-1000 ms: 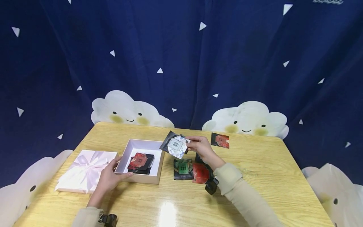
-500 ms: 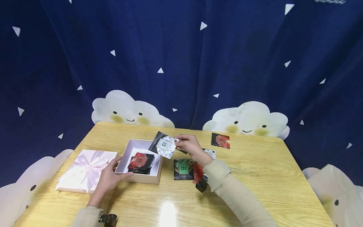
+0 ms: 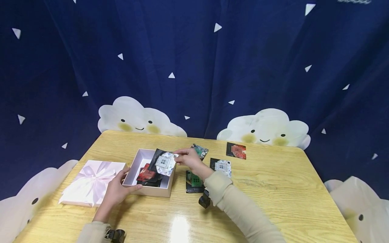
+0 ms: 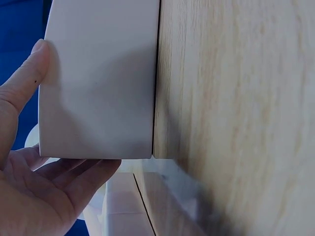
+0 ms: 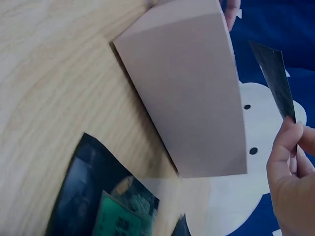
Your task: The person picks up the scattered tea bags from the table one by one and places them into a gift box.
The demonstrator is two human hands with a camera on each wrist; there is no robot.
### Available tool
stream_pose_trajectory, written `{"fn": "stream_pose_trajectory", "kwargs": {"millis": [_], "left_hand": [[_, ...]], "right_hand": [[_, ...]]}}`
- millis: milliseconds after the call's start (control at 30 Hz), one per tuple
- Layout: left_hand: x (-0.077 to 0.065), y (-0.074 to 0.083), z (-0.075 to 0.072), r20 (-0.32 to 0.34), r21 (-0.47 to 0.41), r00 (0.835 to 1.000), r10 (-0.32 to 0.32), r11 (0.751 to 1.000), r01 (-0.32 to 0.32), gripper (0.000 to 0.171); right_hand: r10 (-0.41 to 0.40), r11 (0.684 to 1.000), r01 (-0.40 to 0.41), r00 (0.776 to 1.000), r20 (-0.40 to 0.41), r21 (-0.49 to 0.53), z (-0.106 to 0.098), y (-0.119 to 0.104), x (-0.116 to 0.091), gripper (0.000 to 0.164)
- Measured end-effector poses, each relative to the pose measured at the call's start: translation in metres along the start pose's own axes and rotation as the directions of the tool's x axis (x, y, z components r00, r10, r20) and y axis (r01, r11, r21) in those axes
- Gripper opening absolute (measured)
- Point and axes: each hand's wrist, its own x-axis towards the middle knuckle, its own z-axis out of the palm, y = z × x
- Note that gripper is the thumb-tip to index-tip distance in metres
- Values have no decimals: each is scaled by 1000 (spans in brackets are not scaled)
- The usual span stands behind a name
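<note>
right hand (image 3: 190, 161) | pinched sachet (image 3: 163, 162) | shifted left, over box (image 3: 152, 191) (left hand (image 3: 118, 189) unmoved)

Deep navy curtain (image 3: 258, 60) right across the back, soft folds running down it, white triangles (image 3: 217, 27) scattered all over! Two smiling clouds (image 3: 133, 114) peek above the pale wood-grain desk (image 3: 273, 189), more clouds (image 3: 39, 192) flank it, and a white glare (image 3: 180, 229) blazes up front!
</note>
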Motion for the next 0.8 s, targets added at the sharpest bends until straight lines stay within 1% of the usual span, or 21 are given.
{"fn": "stream_pose_trajectory", "kwargs": {"millis": [167,267,400,567,667,800], "left_hand": [[0,-1,0,-2,3,1000,6,1000,-6,83],[-1,-1,0,-1,-1,1000,7,1000,-7,83],[-1,-1,0,2,-6,1000,3,1000,-3,83],[0,-1,0,6,-9,1000,-9,1000,9,84],[0,0,0,12,-13,1000,-15,1000,15,85],[0,1,-1,15,-19,1000,-25,999,26,85]], "right_hand": [[13,998,-12,1000,2,-61,9,4,2,28],[20,997,-20,1000,0,-77,14,6,4,28],[30,997,-30,1000,3,-70,22,6,6,29],[22,999,-21,999,43,-29,29,9,7,36],[26,1000,-25,998,60,-16,30,10,8,40],[6,999,-3,999,54,-46,26,8,3,40]]}}
